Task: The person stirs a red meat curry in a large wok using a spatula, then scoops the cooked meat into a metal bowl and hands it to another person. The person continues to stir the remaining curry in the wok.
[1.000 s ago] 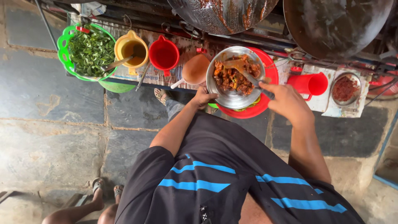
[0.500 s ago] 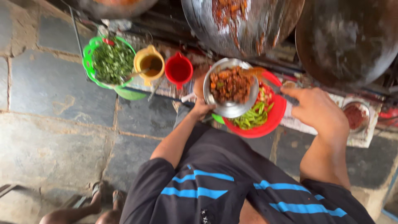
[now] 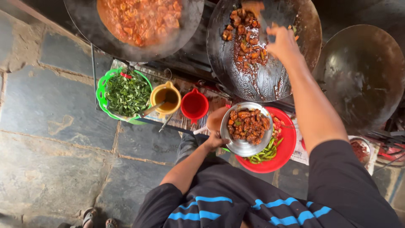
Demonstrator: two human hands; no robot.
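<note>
Woks fill the twelve o'clock band of the view: the middle wok [image 3: 270, 80], dark and greasy, carries a heap of browned, sauced chunks near its upper rim; at ten o'clock from it a second wok [image 3: 126, 46] holds orange-red curry; at three o'clock a third wok [image 3: 363, 80] is bare black metal. Below the curry wok, at nine o'clock from centre, sits a green plastic basket [image 3: 101, 95] of chopped leaves. A red plate [image 3: 287, 152] with green chillies lies at five o'clock from centre, partly under a steel bowl [image 3: 244, 147] heaped with the same browned pieces. The left hand [image 3: 216, 126] grasps that bowl by its nine o'clock rim, fingers clenched around the edge, holding it just over the plate. A yellow jug [image 3: 165, 99] of brownish liquid with a spoon in it and a red jug [image 3: 194, 105] stand side by side between basket and bowl. The right hand [image 3: 284, 42] is closed on a spatula handle over the middle wok, its blade [image 3: 253, 7] at the heap's twelve o'clock end.
</note>
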